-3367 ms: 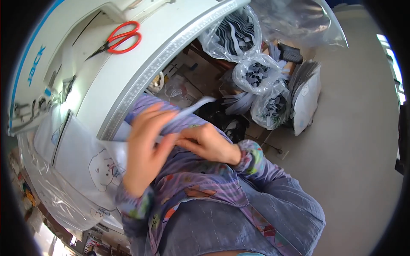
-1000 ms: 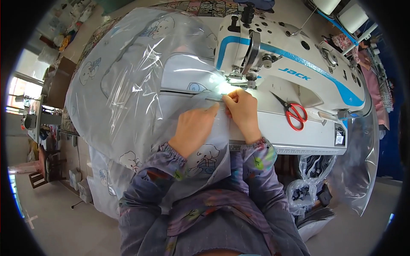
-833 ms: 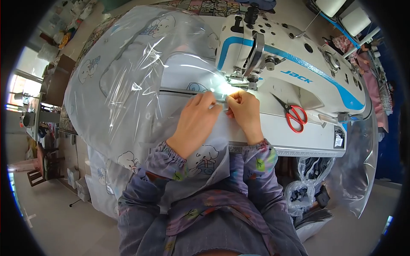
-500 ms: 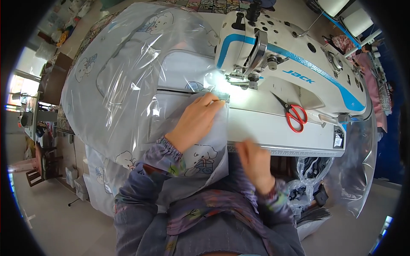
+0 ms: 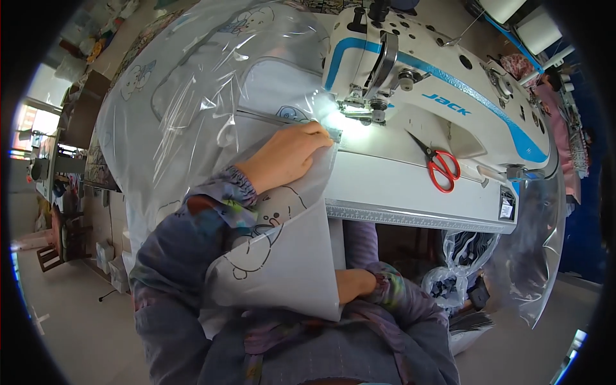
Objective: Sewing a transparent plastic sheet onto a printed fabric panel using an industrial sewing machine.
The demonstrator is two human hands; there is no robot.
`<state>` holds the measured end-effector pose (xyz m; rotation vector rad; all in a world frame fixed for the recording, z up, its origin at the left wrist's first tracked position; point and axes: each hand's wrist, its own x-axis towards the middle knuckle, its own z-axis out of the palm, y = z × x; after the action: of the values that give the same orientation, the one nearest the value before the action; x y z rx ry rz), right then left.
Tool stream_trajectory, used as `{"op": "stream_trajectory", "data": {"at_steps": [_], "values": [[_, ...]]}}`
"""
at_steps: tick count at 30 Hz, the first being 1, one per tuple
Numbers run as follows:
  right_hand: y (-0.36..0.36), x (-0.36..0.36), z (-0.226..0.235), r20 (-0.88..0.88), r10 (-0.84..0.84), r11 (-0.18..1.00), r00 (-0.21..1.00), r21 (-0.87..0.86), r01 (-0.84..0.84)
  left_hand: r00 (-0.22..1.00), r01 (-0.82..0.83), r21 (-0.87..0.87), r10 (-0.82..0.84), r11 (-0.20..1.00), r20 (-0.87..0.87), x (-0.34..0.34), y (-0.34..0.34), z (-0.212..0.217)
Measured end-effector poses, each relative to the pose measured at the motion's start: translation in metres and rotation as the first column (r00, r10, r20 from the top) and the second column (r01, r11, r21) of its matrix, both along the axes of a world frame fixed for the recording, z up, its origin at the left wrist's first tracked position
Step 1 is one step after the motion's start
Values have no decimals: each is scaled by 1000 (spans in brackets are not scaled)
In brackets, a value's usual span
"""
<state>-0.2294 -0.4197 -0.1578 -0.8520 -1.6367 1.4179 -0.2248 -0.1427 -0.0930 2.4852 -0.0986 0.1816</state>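
Observation:
A pale grey sheet of fabric (image 5: 292,266) with a line-drawn cartoon animal print hangs over the table's near edge toward my lap. My left hand (image 5: 282,157) lies at its upper right part, fingers pressed together on the edge, just left of the lit presser foot (image 5: 364,110) of the sewing machine (image 5: 475,106). Below the table edge my right hand (image 5: 355,285) reaches behind the hanging fabric. Its fingers are hidden there. Glossy clear plastic (image 5: 205,106) covers more printed fabric to the left and beyond my left hand.
Red-handled scissors (image 5: 443,172) lie on the white machine bed, right of the needle area. A ruler strip (image 5: 410,217) runs along the front edge. Thread cones (image 5: 539,33) stand at the far right. A clear bag of dark pieces (image 5: 459,269) hangs below the table.
My right hand has moved down and left, behind the fabric. The fabric's lower part has been lifted and spread across my lap. My left hand has shifted slightly left.

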Motion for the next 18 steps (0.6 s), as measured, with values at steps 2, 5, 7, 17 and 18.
{"op": "stream_trajectory", "data": {"at_steps": [2,5,7,17,18], "values": [[6,7,27,-81,-203,972,976,-138,190,997,-37,-9,37,999,63,-5,-3,-8],[42,39,34,-364,-837,522,408,-754,398,987,-89,-118,104,989,126,-12,-6,-16],[79,54,62,-491,-850,527,191,-779,340,983,-125,-211,150,970,108,-16,0,-21],[102,95,50,-262,-877,476,403,-579,661,983,-124,-137,141,983,120,-4,-15,-11],[101,96,50,-235,-882,467,408,-548,694,983,-129,-117,143,985,117,-4,-17,-12]]}}
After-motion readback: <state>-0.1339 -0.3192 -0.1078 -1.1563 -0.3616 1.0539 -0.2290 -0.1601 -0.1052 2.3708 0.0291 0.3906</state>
